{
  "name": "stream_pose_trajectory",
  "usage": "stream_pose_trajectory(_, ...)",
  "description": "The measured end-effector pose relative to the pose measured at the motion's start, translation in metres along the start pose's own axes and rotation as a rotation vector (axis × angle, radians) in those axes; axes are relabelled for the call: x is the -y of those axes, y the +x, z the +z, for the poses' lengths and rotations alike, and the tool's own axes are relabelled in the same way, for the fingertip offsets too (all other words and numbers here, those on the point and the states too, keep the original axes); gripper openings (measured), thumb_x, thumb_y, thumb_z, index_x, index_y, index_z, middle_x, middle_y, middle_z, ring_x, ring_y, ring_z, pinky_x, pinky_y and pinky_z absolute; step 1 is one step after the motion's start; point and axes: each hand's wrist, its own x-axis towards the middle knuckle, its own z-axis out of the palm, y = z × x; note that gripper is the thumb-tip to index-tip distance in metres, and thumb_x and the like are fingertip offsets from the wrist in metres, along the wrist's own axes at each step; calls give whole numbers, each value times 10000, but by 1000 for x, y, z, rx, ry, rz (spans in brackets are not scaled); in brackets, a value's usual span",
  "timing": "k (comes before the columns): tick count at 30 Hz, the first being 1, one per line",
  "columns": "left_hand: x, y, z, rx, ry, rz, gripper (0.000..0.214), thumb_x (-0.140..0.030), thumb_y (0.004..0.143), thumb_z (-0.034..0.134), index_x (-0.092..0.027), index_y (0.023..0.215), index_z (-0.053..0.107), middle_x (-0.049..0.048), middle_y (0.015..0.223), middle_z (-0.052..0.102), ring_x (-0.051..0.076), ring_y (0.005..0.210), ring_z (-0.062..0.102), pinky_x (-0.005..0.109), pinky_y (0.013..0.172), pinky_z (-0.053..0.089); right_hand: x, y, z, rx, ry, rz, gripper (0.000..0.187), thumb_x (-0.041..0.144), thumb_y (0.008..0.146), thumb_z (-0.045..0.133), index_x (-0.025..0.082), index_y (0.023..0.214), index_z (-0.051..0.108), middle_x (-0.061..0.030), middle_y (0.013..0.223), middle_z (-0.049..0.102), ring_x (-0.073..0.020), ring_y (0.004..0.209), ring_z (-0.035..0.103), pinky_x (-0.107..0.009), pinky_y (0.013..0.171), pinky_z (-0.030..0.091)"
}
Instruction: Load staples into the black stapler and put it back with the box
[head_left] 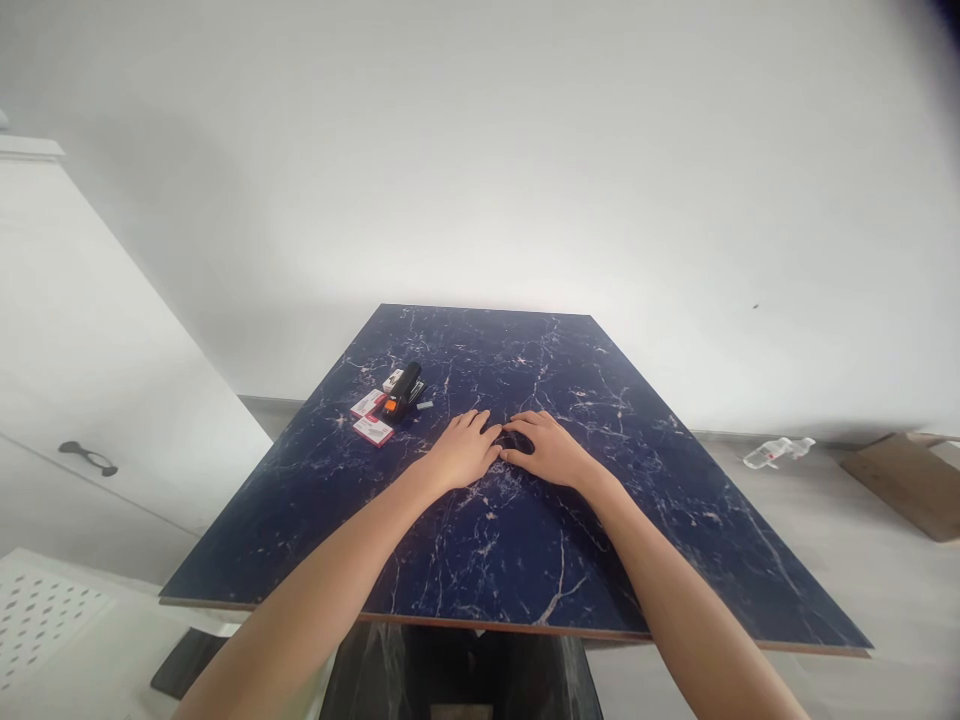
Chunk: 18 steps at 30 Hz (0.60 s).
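My left hand [466, 450] lies palm down on the dark blue marbled tabletop [480, 550], its fingers stretched out. Opposite it, my right hand [551, 448] rests on the same surface with fingers apart and slightly bent, thumb pointing inward. The fingertips of the two hands meet or nearly meet; nothing shows in either. Left of my left hand stands a black stapler [406, 388] with an orange part. A small pale staple strip [425, 405] lies beside it. Two red-and-white boxes [373, 431] and a small white box [391, 380] are close to the stapler.
A white cabinet [97, 330] with a dark handle stands at the left. The table's far edge lies near a white wall [480, 180]. On the floor at the right are clear plastic bottles [766, 453] and a brown cardboard box [904, 480].
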Motion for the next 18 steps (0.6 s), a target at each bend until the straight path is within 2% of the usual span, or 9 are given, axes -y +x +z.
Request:
stream_pose_trajectory(7,0,0,-1,33,-22,-19,563,-475,1047,240,-188,1484,449,144,1595,338,351,1479,274,520,1179,266,2,-1,-2,29,-24,-7,504,570,955,499,223,1294,635,-116,1344,596,-311,1237,531,-497,1087,379)
stream_pose_trajectory(11,-4,0,2,4,-20,-16,550,-459,1047,261,-182,1478,460,148,1583,359,353,1470,292,526,1164,284,5,-1,-2,27,-39,-11,485,539,963,499,212,1295,634,-118,1333,603,-307,1221,535,-489,1077,392)
stream_pose_trajectory(13,-2,2,-4,-24,-42,4,530,-466,1041,292,-200,1442,513,132,1555,412,350,1444,338,529,1143,313,5,-1,-3,28,-38,-12,473,528,961,509,213,1290,638,-116,1325,608,-305,1211,539,-484,1072,397)
stream_pose_trajectory(16,20,4,-28,-141,-104,71,465,-488,1035,331,-272,1283,660,46,1449,554,304,1395,407,507,1151,308,4,-1,-3,30,-28,-8,456,509,953,535,215,1285,643,-116,1338,602,-306,1221,535,-479,1077,395)
stream_pose_trajectory(18,50,-3,-48,-317,-119,-3,434,-486,1027,368,-288,1269,667,25,1396,600,276,1359,445,501,1174,268,1,-1,-2,31,-21,6,457,506,953,538,216,1290,643,-114,1362,589,-310,1240,524,-481,1079,394)
